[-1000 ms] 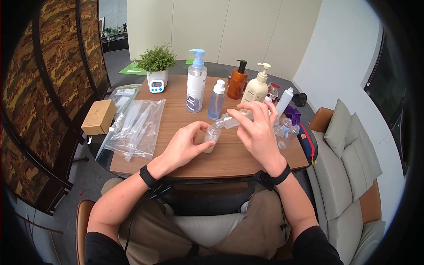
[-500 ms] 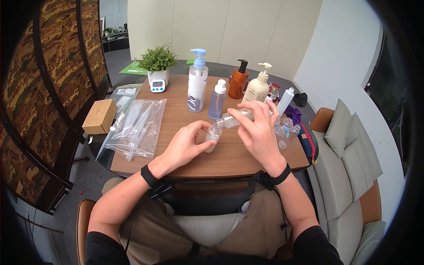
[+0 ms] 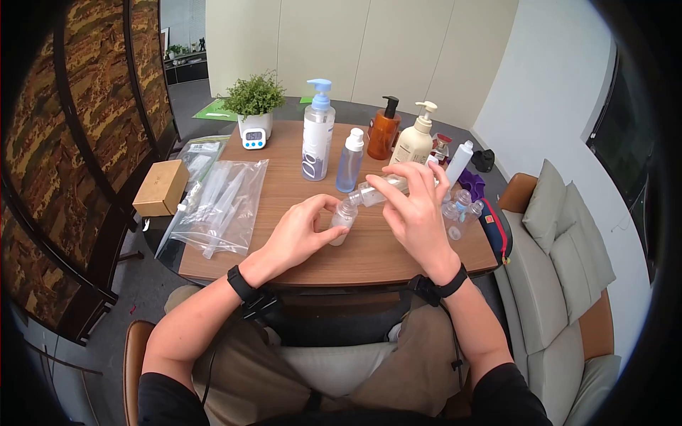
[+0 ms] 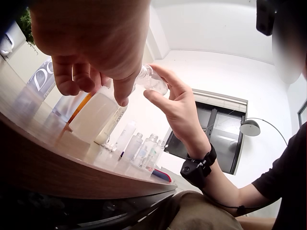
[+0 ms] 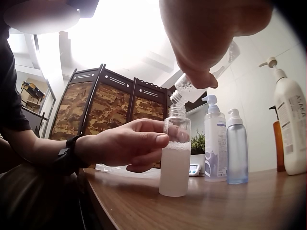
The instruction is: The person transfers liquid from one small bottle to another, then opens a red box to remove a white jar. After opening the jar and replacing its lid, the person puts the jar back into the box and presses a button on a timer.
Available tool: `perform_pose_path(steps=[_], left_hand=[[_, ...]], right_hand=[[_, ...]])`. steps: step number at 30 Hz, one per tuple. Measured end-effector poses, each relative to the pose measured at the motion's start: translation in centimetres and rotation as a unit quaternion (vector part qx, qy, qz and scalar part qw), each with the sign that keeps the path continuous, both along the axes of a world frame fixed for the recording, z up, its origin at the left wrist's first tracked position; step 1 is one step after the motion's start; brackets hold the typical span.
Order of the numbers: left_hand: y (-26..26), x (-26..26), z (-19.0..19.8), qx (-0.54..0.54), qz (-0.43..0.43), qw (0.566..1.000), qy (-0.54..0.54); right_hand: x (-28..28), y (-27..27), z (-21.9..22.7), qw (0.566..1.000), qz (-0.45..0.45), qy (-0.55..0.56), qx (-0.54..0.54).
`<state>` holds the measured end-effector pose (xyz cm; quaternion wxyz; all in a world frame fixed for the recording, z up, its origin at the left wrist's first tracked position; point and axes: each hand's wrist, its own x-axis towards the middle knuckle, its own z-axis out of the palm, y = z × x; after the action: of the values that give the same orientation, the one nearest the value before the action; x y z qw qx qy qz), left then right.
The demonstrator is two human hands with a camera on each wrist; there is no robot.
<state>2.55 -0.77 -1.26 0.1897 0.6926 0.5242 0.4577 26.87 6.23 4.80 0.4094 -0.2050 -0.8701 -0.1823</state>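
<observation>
While bottles [image 5: 175, 172] meet, a sofa [image 3: 526, 278] flanks the table [image 3: 369, 257].

Near the wooden table [image 3: 383, 245]'s far left corner, a digital timer [image 3: 254, 138] stands before a leafy plant [image 3: 256, 96]. A cardboard box [image 3: 161, 187] and clear plastic bag [image 3: 226, 206] lie by the left edge, pump bottles [image 3: 317, 138] stand toward the far edge, a dark case [image 3: 496, 228] at the right.
</observation>
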Motion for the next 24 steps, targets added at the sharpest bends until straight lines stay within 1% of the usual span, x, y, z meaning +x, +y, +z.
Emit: perform_pose_path(steps=[5, 19, 24], left_hand=[[-0.15, 0.03, 0.27, -0.009, -0.004, 1.000, -0.004], [-0.12, 0.20, 0.10, 0.018, 0.000, 1.000, 0.009], [-0.21, 0.29, 0.26, 0.012, 0.001, 1.000, 0.010]], right_hand=[[0.03, -0.05, 0.02, 1.000, -0.001, -0.001, -0.003], [-0.01, -0.42, 0.18, 1.000, -0.009, -0.011, 0.014], [0.00, -0.27, 0.13, 1.000, -0.009, -0.011, 0.016]])
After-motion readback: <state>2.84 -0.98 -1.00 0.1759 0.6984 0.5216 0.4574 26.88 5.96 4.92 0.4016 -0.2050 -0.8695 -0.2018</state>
